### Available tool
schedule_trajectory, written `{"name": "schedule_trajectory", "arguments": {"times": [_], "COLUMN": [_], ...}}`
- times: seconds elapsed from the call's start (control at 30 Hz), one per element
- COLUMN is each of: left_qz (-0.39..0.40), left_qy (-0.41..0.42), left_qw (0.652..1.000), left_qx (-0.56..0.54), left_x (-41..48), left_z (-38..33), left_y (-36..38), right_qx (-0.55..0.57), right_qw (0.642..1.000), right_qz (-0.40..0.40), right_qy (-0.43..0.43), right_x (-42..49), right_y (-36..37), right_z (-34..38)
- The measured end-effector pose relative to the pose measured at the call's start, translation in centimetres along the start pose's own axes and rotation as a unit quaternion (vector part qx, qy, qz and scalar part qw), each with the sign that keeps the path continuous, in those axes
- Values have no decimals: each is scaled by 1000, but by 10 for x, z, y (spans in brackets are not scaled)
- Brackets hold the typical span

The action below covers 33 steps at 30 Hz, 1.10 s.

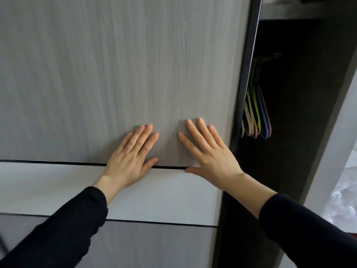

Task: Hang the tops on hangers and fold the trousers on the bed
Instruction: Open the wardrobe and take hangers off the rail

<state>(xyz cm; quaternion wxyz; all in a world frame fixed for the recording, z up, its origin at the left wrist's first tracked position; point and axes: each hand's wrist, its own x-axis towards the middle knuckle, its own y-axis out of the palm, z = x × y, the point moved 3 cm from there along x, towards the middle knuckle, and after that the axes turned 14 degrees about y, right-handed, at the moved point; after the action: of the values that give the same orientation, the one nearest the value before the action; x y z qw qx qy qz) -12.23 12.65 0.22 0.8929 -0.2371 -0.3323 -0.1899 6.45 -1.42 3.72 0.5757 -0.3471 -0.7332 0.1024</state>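
My left hand [131,157] and my right hand [208,151] both press flat, fingers straight, on a grey wood-grain sliding wardrobe door [116,74]. The door's dark edge [245,84] stands partly slid aside. In the dark opening beside it hang several empty coloured hangers [257,117], green, pink and blue, on a rail. No tops or trousers are in view.
A white band [58,188] crosses the door below my hands. A shelf [289,10] sits above the hanging space. The wardrobe's pale side frame [338,132] rises at the right, with a bright area beyond it at the lower right.
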Motion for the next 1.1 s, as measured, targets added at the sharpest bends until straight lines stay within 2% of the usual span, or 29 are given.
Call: {"name": "schedule_trajectory", "arguments": {"times": [0.3,0.6,0.9,1.1], "left_qz": [89,128,175,182], "left_qy": [-73,-110,-164,-211], "left_qw": [993,984,967,956], "left_qx": [-22,-64,-87,-97], "left_x": [-80,-168,-238,-279], "left_z": [70,151,216,249], "left_y": [-18,-21,-29,-29], "right_qx": [16,3,-93,-114], "right_qw": [1000,999,985,978], "right_qz": [21,32,79,67], "right_qy": [-12,-6,-123,-161], "right_x": [48,99,149,178], "right_y": [10,11,8,16], "right_z": [110,227,306,354]}}
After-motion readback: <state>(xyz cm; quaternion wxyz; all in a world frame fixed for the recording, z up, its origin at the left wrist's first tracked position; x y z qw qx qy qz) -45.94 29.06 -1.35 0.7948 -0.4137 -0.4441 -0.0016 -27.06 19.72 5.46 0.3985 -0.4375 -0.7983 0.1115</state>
